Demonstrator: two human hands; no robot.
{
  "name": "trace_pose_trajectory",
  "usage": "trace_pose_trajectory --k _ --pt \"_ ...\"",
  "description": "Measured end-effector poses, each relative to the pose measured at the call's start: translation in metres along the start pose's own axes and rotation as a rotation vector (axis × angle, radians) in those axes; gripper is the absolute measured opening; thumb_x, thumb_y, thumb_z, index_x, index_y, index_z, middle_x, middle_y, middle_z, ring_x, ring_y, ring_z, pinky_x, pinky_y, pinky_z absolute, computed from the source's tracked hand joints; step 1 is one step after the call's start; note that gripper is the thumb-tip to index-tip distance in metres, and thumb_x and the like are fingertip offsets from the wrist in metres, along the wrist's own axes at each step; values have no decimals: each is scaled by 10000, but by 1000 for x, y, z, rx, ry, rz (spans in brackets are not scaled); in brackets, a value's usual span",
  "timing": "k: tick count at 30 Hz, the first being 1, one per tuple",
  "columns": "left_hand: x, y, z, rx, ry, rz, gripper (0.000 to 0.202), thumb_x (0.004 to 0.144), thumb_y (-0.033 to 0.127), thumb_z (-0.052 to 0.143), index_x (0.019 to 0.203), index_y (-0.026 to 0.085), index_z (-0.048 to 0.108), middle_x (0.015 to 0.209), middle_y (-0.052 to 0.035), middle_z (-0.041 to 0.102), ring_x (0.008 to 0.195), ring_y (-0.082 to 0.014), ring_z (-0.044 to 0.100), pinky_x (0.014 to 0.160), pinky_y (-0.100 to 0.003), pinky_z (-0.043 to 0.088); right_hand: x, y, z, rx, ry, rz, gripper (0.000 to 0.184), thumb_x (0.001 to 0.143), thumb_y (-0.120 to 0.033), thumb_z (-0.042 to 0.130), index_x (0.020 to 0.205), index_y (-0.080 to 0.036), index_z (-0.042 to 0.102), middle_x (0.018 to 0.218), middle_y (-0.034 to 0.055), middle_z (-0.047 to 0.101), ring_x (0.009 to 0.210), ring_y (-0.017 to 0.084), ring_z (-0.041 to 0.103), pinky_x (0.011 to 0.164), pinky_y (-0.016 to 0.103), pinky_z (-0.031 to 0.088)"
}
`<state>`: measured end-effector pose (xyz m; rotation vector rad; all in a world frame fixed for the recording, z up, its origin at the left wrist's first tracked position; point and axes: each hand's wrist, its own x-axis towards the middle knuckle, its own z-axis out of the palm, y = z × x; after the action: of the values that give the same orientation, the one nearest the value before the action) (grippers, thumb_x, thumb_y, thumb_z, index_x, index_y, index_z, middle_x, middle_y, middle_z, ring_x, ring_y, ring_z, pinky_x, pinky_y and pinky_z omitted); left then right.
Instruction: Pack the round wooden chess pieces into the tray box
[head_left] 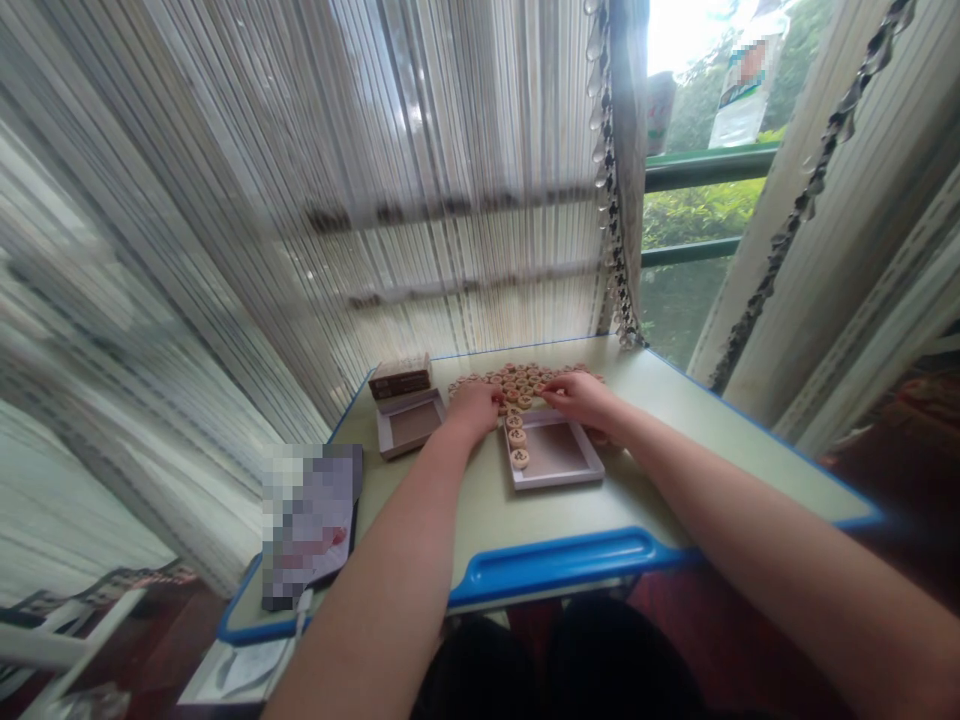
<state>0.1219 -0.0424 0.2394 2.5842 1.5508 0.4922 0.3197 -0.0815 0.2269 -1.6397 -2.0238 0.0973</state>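
A spread of round wooden Chinese chess pieces [519, 380] lies toward the far side of the table. My left hand [474, 405] is at the left part of this spread, its fingers curled together; whatever they grip is hidden. From the right, my right hand [581, 397] reaches to the pieces, thumb and finger pinched on what looks like one piece. Below both hands sits a shallow white box tray [559, 482]. Along its left wall three chess pieces [517, 438] lie face up in a column.
Left of the pieces are another shallow tray [384, 440] and a brown printed box [401, 378]. A tablet-like screen [319, 530] with a white cable lies at the left edge. The pale table [735, 460] has a blue rim and a blue front groove [559, 560]. String curtains [465, 150] hang behind.
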Motion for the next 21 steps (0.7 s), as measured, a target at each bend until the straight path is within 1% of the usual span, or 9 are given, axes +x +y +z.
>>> trace_pose_trajectory --k 2,6,8,10,12,14,16,18,21 --pt "-1 -1 -2 -18 23 -39 269 778 221 491 942 215 704 1026 -73 671 967 -206 589 878 -298 443 -3 -3 -5 28 -30 -53 284 798 -381 511 869 -191 710 856 56 683 779 181 596 669 258 417" --pt "0 -2 -6 -135 178 -194 268 752 176 503 934 199 699 1046 -91 660 986 -213 585 848 -299 454 -8 -8 -9 93 -117 -184 233 755 -338 581 902 -207 705 885 39 687 818 176 596 728 258 428" --pt "3 -3 -9 -350 207 -316 259 751 184 524 953 190 687 999 -80 678 925 -184 609 786 -267 478 -8 -7 -7 89 -128 -211 204 747 -279 586 895 -209 709 875 34 690 816 171 598 744 259 431" --pt "6 -4 -12 -631 218 -442 294 792 225 495 1038 171 647 964 -77 688 811 -144 632 683 -235 498 -7 -5 -3 82 -124 -228 191 750 -227 572 878 -204 712 860 32 691 807 165 600 746 254 435" --pt "8 -6 -15 -788 257 -505 335 838 260 431 1101 153 609 965 -88 689 743 -121 636 621 -221 498 -6 -3 0 79 -114 -237 194 751 -195 561 872 -201 712 854 33 692 800 161 602 745 251 437" --pt "8 -7 -15 -688 282 -450 305 821 261 462 1040 150 642 954 -92 691 775 -136 638 659 -234 500 -5 -3 1 84 -112 -256 199 756 -188 554 876 -203 712 862 32 693 805 160 603 752 251 436" --pt "6 -6 -11 -447 239 -333 222 753 235 555 911 163 694 920 -83 698 844 -174 633 739 -263 492 -6 -5 1 95 -116 -269 202 760 -193 548 878 -204 711 863 31 692 799 157 603 744 247 435" --pt "3 -2 -6 -300 114 -214 181 707 221 602 843 180 715 885 -66 704 858 -196 629 776 -285 482 -7 -8 0 112 -134 -265 206 754 -194 548 880 -204 711 853 27 690 779 151 603 723 239 434" --pt "0 3 1 -362 -82 -45 208 698 254 624 873 188 715 864 -34 706 793 -167 633 743 -261 489 -8 -11 -1 122 -148 -267 209 737 -181 551 867 -199 713 813 22 686 748 145 599 711 235 430"
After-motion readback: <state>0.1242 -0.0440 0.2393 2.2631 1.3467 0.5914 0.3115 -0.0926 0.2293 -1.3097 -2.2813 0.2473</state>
